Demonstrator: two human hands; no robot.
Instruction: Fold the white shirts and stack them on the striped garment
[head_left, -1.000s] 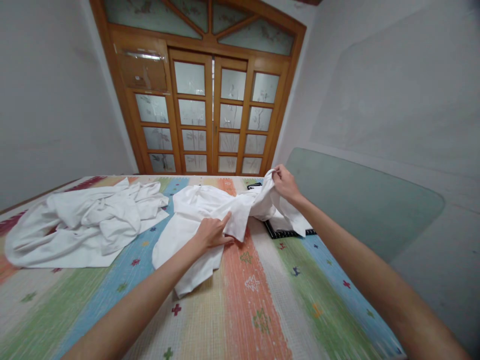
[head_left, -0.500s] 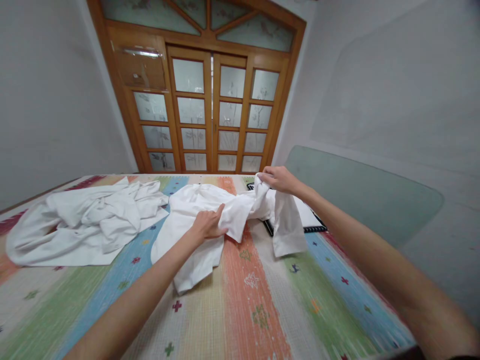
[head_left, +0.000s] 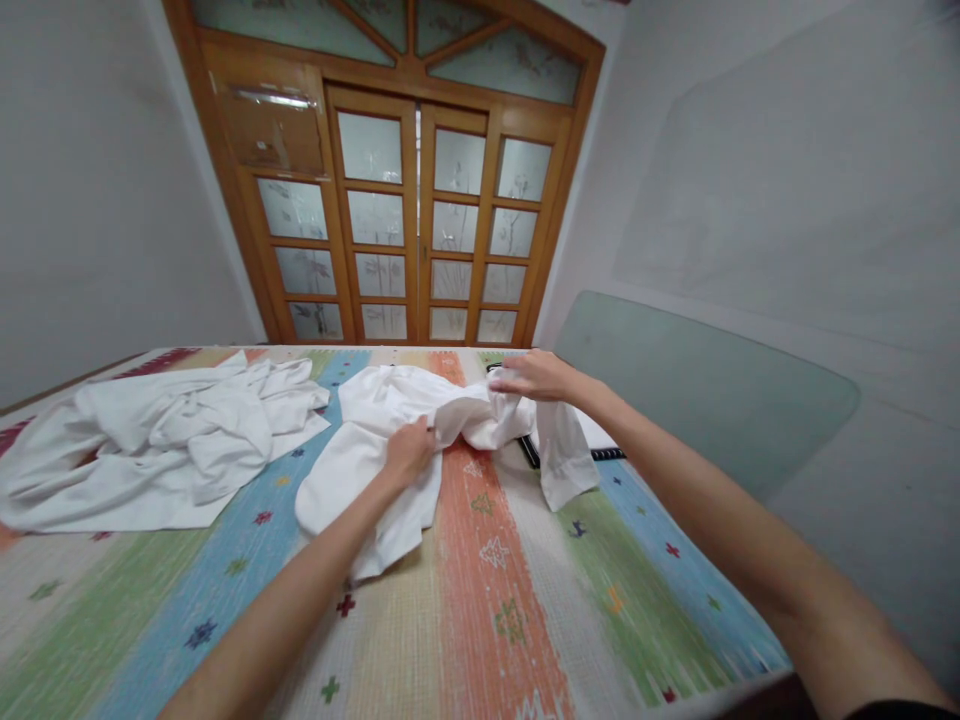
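Observation:
A crumpled white shirt (head_left: pixel 367 440) lies on the striped cloth in front of me, with a sleeve-like end (head_left: pixel 566 455) hanging down at its right. My left hand (head_left: pixel 411 450) is closed on the middle of the shirt, pinching a fold. Farther right, my right hand (head_left: pixel 536 378) grips the bunched upper part, slightly raised, and its fingertips are partly hidden in the fabric. Between the two hands the fabric is gathered into a twisted strip.
A second heap of white cloth (head_left: pixel 180 430) lies at the left. Partly under the shirt is a flat white thing with a black patterned edge (head_left: pixel 607 453). A striped cover (head_left: pixel 480 600) spreads over the surface. A pale green panel (head_left: pixel 705 380) leans at the right wall, and wooden doors (head_left: pixel 416 220) stand behind.
My right hand has come lower and a little left, bringing the gathered fabric down. My left hand has shifted slightly left, and the flap beside it has folded upward. The view has moved slightly.

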